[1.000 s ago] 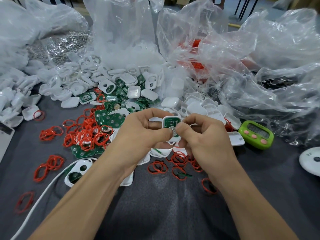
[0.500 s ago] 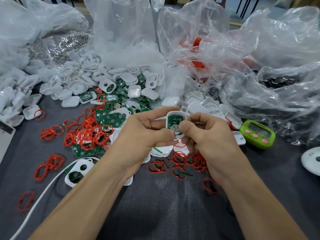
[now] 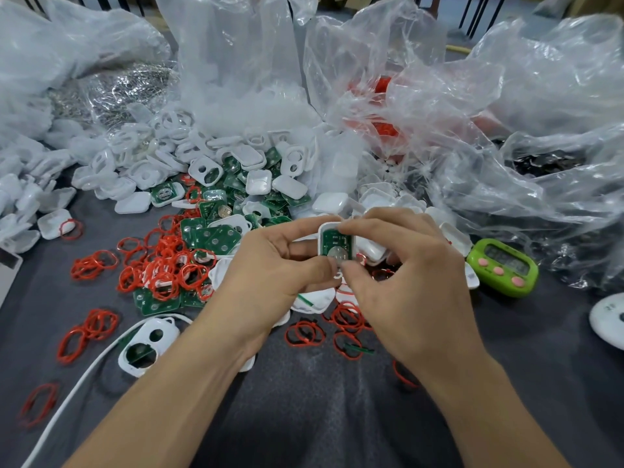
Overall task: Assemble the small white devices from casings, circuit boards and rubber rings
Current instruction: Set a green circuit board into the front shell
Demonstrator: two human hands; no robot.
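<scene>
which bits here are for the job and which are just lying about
Job: white plastic casing with green circuit board, held by left hand and right hand; loose red rubber rings; spare white casings.
Lying about: lime-green digital timer; white cable.

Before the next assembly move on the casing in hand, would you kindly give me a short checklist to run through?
1. The casing is gripped by left hand and right hand: ok.
2. The circuit board lies inside it, facing up: ok.
3. Board's near edge seated flat, hidden by thumbs: cannot tell.
4. A ring already fitted on this casing: cannot tell.
5. The loose rubber rings lie near the hands: ok.
</scene>
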